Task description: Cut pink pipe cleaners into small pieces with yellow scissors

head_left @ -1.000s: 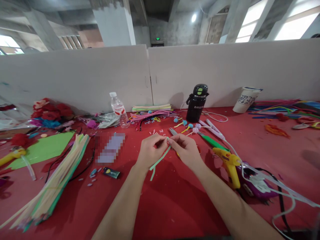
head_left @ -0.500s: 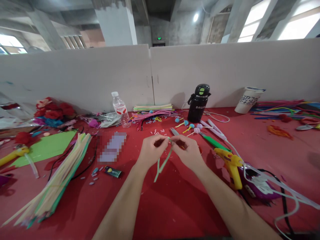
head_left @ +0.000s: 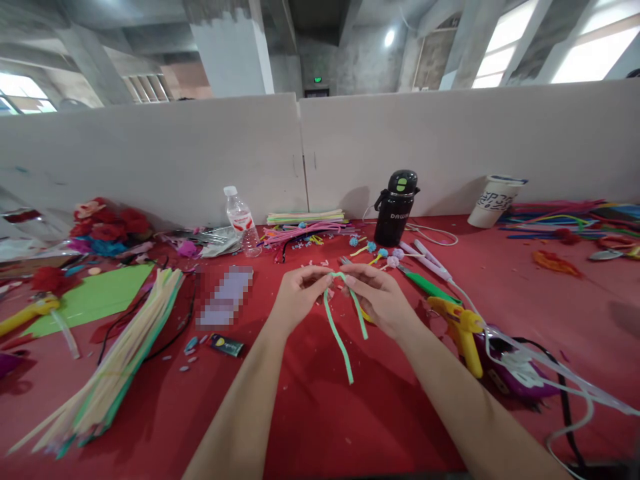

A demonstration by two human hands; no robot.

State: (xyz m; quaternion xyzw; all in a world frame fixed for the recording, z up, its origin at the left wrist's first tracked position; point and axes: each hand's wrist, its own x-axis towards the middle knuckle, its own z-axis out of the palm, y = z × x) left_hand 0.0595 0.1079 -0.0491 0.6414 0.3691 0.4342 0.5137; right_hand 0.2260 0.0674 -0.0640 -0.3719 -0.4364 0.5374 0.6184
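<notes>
Over the middle of the red table, my left hand (head_left: 303, 293) and my right hand (head_left: 377, 293) pinch a light green pipe cleaner (head_left: 338, 335) between thumbs and fingers. Its middle arches between the two hands, and both ends hang down, the left one longer. Behind my hands lie small blue and purple pompom-like balls on stems (head_left: 383, 255) and scattered pink bits. A green-handled tool (head_left: 431, 287) rests beyond my right hand, its tip partly hidden. Part of a yellow thing shows beneath the right fingers, too covered to name.
A bundle of pipe cleaners (head_left: 125, 353) lies at left, near a small dark tube (head_left: 226, 345). To the right are a yellow glue gun (head_left: 463, 330), cables and a lilac wand-like tool (head_left: 431, 259). A black flask (head_left: 395, 213), bottle (head_left: 242, 223) and paper cup (head_left: 495, 201) stand behind.
My hands have moved slightly apart. The pipe cleaner, earlier pinched together with its ends close, now spreads into an arch with its ends hanging separately.
</notes>
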